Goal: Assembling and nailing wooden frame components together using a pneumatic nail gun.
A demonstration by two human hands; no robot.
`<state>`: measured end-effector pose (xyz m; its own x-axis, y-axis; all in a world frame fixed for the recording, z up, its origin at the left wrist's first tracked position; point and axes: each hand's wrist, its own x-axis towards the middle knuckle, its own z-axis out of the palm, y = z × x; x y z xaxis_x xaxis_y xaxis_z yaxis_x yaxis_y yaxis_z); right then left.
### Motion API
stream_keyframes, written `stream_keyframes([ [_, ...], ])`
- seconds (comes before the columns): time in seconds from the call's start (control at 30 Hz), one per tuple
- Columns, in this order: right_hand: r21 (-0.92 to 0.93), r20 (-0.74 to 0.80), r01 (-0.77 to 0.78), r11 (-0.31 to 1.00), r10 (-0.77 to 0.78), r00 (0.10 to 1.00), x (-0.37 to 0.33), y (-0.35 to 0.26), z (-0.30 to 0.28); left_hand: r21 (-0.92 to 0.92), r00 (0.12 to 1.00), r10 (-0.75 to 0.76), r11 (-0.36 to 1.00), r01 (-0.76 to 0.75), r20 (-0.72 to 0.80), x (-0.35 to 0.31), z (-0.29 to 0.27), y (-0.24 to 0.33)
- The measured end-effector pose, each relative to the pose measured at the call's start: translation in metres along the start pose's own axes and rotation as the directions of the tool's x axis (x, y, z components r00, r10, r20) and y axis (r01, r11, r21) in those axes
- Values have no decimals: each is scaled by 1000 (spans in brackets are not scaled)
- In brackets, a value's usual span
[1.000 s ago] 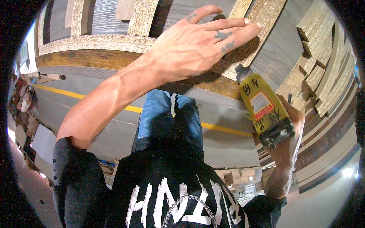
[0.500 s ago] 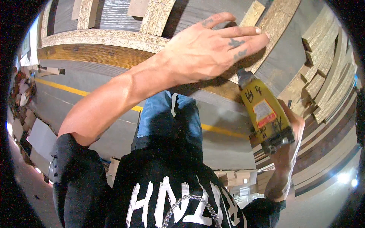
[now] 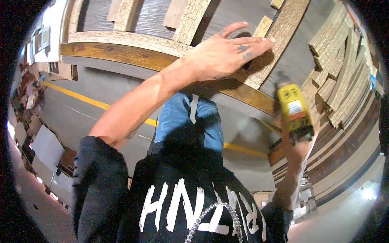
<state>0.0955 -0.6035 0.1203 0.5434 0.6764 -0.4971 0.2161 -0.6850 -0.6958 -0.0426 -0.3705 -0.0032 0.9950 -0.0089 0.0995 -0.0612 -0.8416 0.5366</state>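
My left hand (image 3: 229,54) reaches across the near edge of a dark wood-grain panel (image 3: 152,18). Its fingers are stretched out and lie against a particleboard strip (image 3: 283,38) that runs away from me. A short strip (image 3: 263,26) lies beside those fingers. To the right, my right hand (image 3: 313,128) is wrapped round a yellow nail gun (image 3: 295,106), whose body hides most of the fingers. The gun is slightly blurred, with its dark nose toward the panel, right of the strip's near end and apart from it.
More particleboard strips (image 3: 129,39) frame the panel's near edge and cross it. A brown-faced edge (image 3: 121,53) runs along the front. Stacked strips (image 3: 342,77) lie at the right. Grey floor with a yellow line (image 3: 77,94) shows below, with clutter at the far left.
The nail gun has moved right, away from the strip's near end. My left hand stays stretched over the strip. The whole view has shifted somewhat.
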Motion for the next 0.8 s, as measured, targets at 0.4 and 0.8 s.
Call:
stream_keyframes([
  [0.4,-205,-534,-19,978,-96,840,88,-34,42,-66,737,-627,771,633,-254,-186,-92,5],
  [0.8,-731,-82,318,604,-540,837,334,-183,63,-98,934,-303,952,289,-191,-166,-125,-105],
])
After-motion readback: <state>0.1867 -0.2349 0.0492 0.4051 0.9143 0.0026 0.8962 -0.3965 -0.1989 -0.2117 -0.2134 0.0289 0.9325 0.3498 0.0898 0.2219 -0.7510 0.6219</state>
